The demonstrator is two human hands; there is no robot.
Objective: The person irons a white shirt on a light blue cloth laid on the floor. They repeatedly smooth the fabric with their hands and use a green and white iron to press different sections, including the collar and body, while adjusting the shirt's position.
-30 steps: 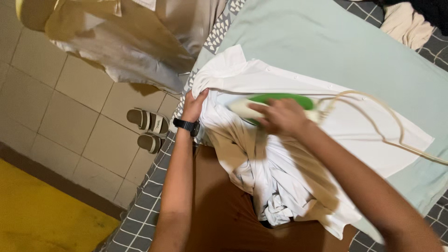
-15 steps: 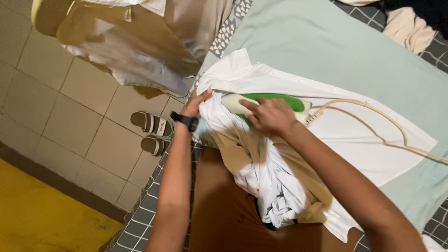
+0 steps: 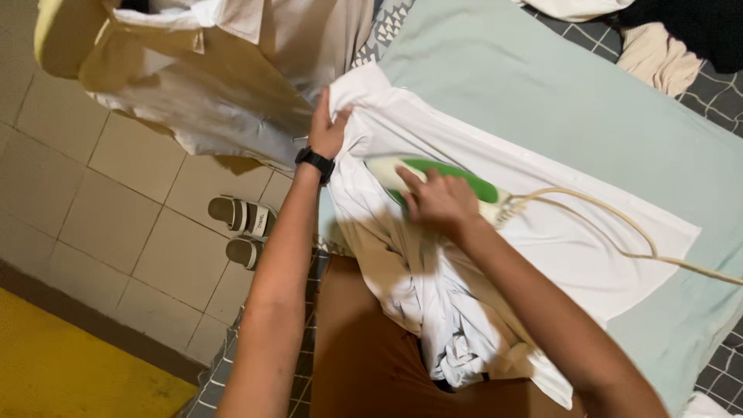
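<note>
Left hand (image 3: 329,128) flat, right hand (image 3: 437,203) gripping

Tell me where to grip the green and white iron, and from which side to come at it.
Grip the iron by its green handle along the top, coming from above and from the cord end. It lies flat on the white shirt with the nose pointing toward the left hand, so the handle faces up. The right hand already wraps it this way.
</note>
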